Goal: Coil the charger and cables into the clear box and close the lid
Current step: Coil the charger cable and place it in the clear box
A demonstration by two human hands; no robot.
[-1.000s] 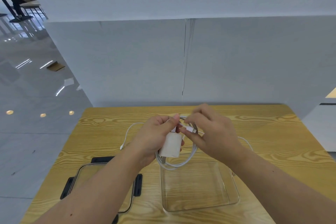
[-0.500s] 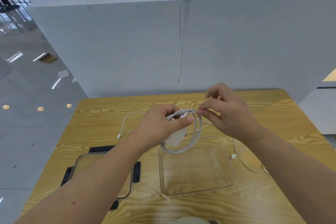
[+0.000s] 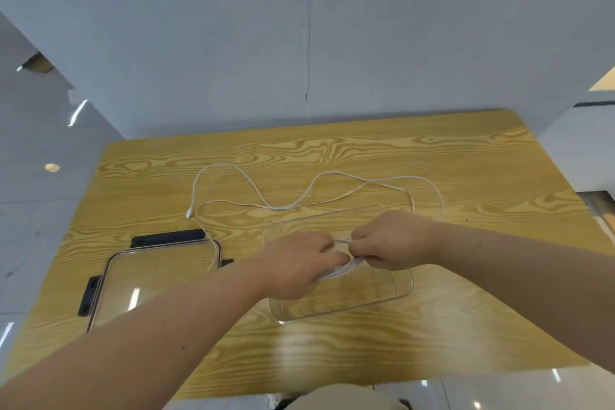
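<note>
Table (image 3: pixel 366 353): it is carrying everything here, with bare wood grain showing nearest the person.
Clear box (image 3: pixel 336 311): it is sitting open right of centre, its long axis running left to right, directly under both hands.
Left hand (image 3: pixel 299 265): it is curling round the left side of the coil, fingers closed on the strands, and is the nearer of the two.
Coil (image 3: pixel 339 271): its white loops are showing only in the gap between the hands, hanging just over the box floor; I cannot tell whether they are touching it.
Right hand (image 3: pixel 394 241): it is pinching the coil's right side, fingers bent tight on the strands.
Charger: it is not showing; it may be hiding under the left hand.
Lid (image 3: pixel 156 280): it is lying flat, left of the box and apart from it.
Loose cable (image 3: pixel 283 207): it is snaking across the table beyond the box, one strand trailing over the lid's far corner.
Next move, as I judge it: it is a straight drop down into the box, then a reach beyond for the loose cable.
</note>
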